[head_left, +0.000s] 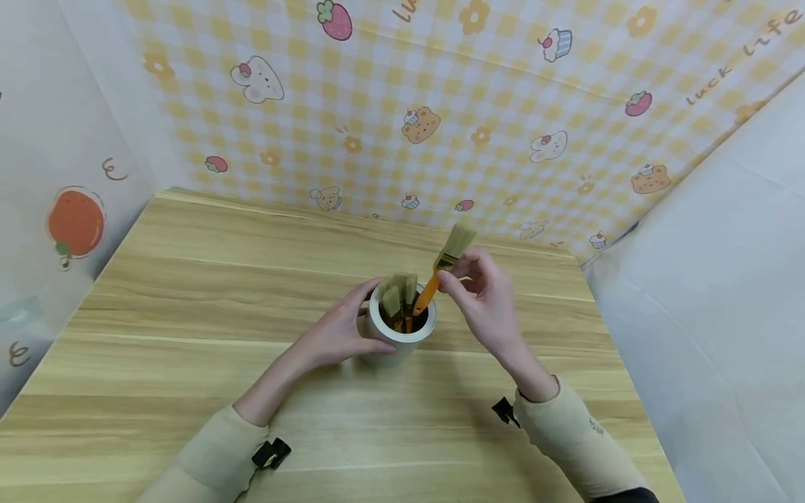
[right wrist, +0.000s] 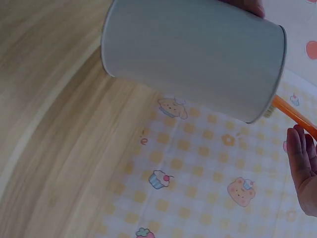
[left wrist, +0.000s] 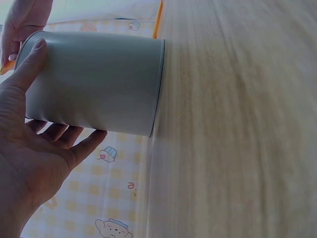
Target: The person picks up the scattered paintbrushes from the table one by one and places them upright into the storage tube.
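Observation:
A grey round pot (head_left: 400,335) stands on the wooden table (head_left: 189,293), with several pale-bristled brushes (head_left: 397,297) upright inside. My left hand (head_left: 342,328) wraps around the pot's left side; in the left wrist view its thumb lies on the pot (left wrist: 96,84) near the rim and its fingers curl underneath. My right hand (head_left: 481,293) pinches an orange-handled brush (head_left: 440,269) near its metal ferrule, bristles up and tilted right, the handle's lower end inside the pot. The right wrist view shows the pot (right wrist: 193,54), the orange handle (right wrist: 292,113) and my fingertips (right wrist: 302,163).
A yellow checked backdrop (head_left: 440,105) with cartoon prints rises behind the table. White sheets hang at the left (head_left: 56,140) and right (head_left: 723,279). The table's right edge runs close beside my right forearm.

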`<move>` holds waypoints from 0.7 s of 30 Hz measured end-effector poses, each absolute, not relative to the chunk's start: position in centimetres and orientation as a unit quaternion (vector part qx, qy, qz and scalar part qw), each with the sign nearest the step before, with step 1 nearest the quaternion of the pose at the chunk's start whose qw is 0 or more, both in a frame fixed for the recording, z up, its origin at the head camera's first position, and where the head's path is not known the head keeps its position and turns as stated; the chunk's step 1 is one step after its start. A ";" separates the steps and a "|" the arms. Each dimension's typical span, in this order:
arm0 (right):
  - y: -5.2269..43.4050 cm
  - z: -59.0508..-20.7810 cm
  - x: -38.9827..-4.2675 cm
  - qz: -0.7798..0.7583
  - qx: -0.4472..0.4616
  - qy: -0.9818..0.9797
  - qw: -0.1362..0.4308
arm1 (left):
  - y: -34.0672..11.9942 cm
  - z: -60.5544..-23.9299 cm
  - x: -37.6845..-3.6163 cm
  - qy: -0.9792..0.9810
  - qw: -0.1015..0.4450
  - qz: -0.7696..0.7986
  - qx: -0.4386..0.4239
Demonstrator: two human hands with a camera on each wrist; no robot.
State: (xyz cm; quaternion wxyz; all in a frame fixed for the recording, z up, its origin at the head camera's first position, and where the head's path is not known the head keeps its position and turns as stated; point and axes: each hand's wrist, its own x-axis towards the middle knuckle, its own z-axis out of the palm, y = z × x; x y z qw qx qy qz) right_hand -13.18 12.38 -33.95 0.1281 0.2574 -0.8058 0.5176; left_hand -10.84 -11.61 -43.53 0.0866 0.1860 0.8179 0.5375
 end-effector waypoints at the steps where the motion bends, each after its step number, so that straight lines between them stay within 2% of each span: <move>1: 12.3 -34.2 -13.1 0.513 0.260 -0.808 0.128 | -11.6 -43.5 -10.8 0.816 0.087 0.539 0.187; 16: 13.0 -36.8 -12.6 0.430 0.271 -0.853 0.118 | -11.6 -43.5 -10.6 0.819 0.082 0.536 0.188; 21: 13.0 -37.4 -12.6 0.430 0.277 -0.850 0.131 | -11.6 -43.5 -10.7 0.814 0.081 0.541 0.193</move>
